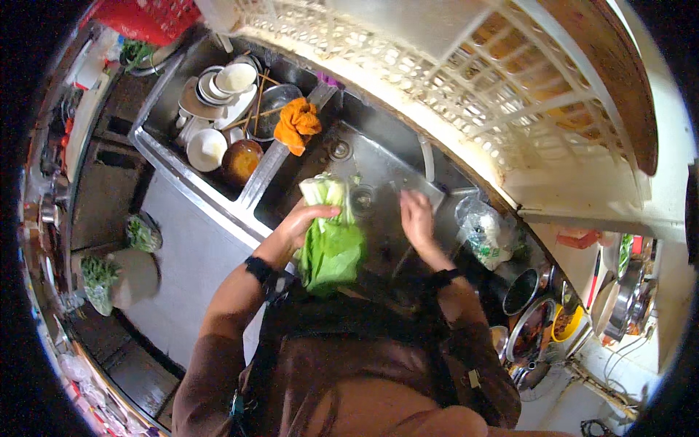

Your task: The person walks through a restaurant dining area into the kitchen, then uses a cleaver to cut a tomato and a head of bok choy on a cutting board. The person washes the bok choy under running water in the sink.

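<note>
My left hand (302, 220) grips a bundle of leafy green vegetable (333, 251) with pale stalks, thumb across the stalks. The leaves hang towards me at the near edge of the steel sink's right basin (377, 153). Over that same basin is my right hand (416, 218), blurred, with its fingers bent. Whether it pinches anything small cannot be made out. Between the hands, a drain (362, 200) shows in the basin, and a second drain (339, 150) lies farther back. A small green scrap (356, 178) sits near the stalk ends.
The left basin holds stacked bowls (235, 79), chopsticks and a brown round vessel (243, 161). An orange cloth (297, 124) hangs on the divider. A pale pipe (427, 158) reaches into the right basin. Right of it are a plastic bag (486, 232) and pots (520, 292).
</note>
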`<state>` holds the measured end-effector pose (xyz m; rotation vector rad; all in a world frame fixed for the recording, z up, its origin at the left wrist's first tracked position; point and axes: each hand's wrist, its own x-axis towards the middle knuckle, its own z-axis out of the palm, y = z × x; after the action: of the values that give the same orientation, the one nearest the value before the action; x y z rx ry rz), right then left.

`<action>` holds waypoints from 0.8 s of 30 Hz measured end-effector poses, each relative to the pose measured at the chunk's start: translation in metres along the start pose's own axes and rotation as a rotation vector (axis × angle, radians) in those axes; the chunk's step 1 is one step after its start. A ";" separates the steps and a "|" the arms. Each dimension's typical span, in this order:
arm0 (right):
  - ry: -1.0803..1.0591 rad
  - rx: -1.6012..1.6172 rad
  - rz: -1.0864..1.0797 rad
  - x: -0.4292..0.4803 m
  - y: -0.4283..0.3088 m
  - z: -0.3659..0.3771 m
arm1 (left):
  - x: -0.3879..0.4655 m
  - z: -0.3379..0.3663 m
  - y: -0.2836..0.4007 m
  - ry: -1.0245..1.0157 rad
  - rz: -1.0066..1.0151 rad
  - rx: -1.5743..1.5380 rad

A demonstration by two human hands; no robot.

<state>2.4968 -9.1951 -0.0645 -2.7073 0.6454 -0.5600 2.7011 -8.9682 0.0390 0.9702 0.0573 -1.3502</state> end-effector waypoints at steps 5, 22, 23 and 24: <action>0.262 -0.059 -0.413 0.172 -0.114 -0.114 | 0.093 -0.002 -0.058 -0.105 -0.345 -0.222; 0.021 0.375 0.252 0.123 -0.089 -0.077 | 0.185 0.054 -0.102 -0.225 -0.125 -0.236; 0.027 0.157 0.124 0.101 -0.074 -0.076 | 0.202 0.056 -0.110 -0.254 -0.130 -0.303; 0.007 0.085 0.205 0.075 -0.040 -0.066 | 0.216 0.060 -0.123 -0.284 -0.146 -0.361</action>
<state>2.5449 -9.2103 0.0308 -2.5230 0.8673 -0.5316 2.6301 -9.1635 -0.1107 0.4735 0.1530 -1.5359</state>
